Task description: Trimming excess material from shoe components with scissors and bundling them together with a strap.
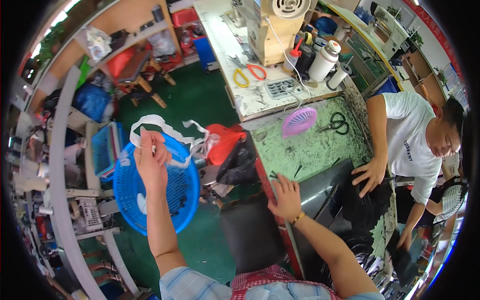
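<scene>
At nine o'clock in the view, the left hand (151,156) pinches a white strip (153,118), which loops above the fingers and trails over a blue plastic basket (170,212) at eight. Between four and five, the right hand (286,199) lies palm down, fingers loosely spread, at the bench's (272,145) edge. Black-handled scissors (340,127) lie toward two.

The left hand (151,152) is pinching a looping white strip (154,119) above a blue basket (192,182), while the right hand (287,201) is resting at the left edge of a green-topped worktable (280,145). On the right, a co-worker (407,125) in a white shirt is laying one hand (370,175) on black material (367,202). Scissors (248,65) are lying open on the white table (260,97) beyond.
</scene>
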`<state>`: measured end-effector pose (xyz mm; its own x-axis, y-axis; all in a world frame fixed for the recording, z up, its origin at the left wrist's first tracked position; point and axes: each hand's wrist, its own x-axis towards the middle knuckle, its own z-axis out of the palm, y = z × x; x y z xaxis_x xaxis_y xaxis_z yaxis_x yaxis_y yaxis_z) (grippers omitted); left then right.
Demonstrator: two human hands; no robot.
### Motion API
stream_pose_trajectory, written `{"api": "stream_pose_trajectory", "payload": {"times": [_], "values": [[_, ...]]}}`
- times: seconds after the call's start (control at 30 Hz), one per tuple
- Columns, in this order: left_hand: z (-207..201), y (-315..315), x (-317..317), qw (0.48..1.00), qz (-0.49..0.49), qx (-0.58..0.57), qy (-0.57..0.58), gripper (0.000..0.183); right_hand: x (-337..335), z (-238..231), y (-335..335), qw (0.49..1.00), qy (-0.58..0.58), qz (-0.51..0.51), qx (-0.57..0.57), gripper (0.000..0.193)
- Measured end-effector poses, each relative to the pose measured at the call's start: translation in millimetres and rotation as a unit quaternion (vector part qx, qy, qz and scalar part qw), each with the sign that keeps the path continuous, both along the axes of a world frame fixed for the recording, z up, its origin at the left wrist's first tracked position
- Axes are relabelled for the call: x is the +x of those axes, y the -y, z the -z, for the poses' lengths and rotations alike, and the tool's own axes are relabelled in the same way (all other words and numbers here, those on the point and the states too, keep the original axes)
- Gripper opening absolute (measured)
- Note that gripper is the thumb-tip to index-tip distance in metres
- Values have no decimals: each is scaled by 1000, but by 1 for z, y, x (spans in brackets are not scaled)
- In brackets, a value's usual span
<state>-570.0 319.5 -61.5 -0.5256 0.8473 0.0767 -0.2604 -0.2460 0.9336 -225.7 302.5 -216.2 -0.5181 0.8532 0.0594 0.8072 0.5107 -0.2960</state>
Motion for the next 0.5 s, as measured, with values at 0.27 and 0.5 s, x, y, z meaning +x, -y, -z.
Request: {"api": "stream_pose_trajectory", "payload": {"times": [0.27, 0.5], "values": [[-196, 157, 126, 925, 352, 133, 55, 28, -27, -63, 43, 944, -296, -124, -82, 99], [-301, 198, 214, 770, 562, 290, 88, 29, 45, -233, 206, 708, -448, -261, -479, 24]]}}
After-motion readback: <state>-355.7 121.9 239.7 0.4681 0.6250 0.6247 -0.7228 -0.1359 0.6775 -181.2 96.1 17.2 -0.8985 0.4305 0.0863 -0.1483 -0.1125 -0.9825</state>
